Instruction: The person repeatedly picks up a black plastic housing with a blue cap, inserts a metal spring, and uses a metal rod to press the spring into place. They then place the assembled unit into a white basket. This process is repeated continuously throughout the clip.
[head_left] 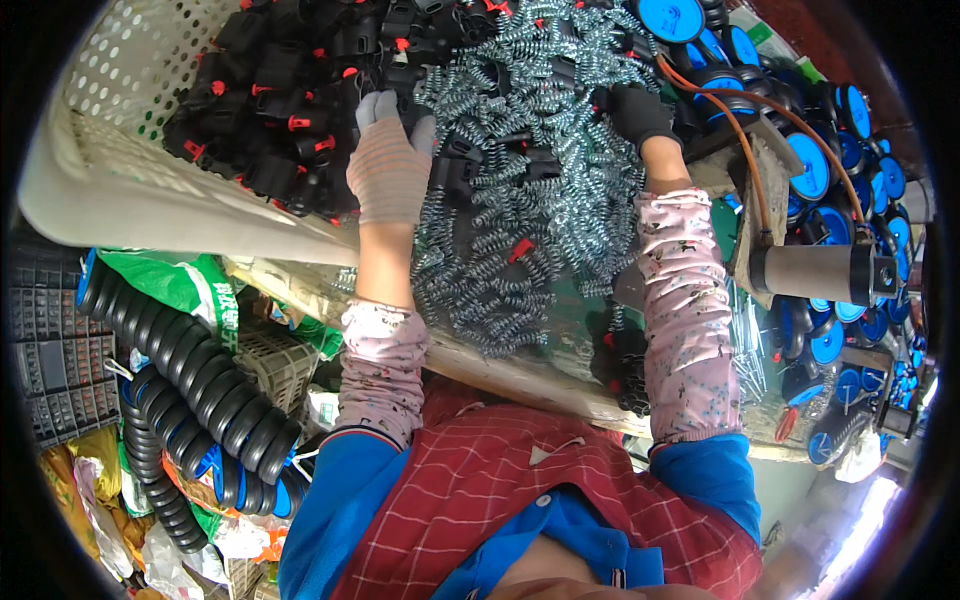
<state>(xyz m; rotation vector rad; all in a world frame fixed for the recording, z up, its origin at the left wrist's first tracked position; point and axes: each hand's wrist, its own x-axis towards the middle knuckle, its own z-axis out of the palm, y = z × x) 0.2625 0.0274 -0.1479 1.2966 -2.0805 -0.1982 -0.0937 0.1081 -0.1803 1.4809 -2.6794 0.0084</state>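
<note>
My left hand (388,172), in a pale striped glove, reaches over the black plastic housings (270,130) with red tabs. Its fingers are stretched forward and the thumb stands apart; no held object shows between them. A large heap of metal coil springs (560,140) spreads between my two hands, with a few black housings among it. My right hand (642,115), in a dark glove, is at the heap's right edge, touching or just above the springs there. Its fingers blend into the dark parts around them, so their grip is hidden.
A white perforated basket (95,215) holds housings at the left. Blue-and-black wheels (810,165) pile up at the right, near orange hoses (745,140) and a metal cylinder (815,272). Strung black wheels (190,360) lie below left. The table's front edge (520,385) is close to my body.
</note>
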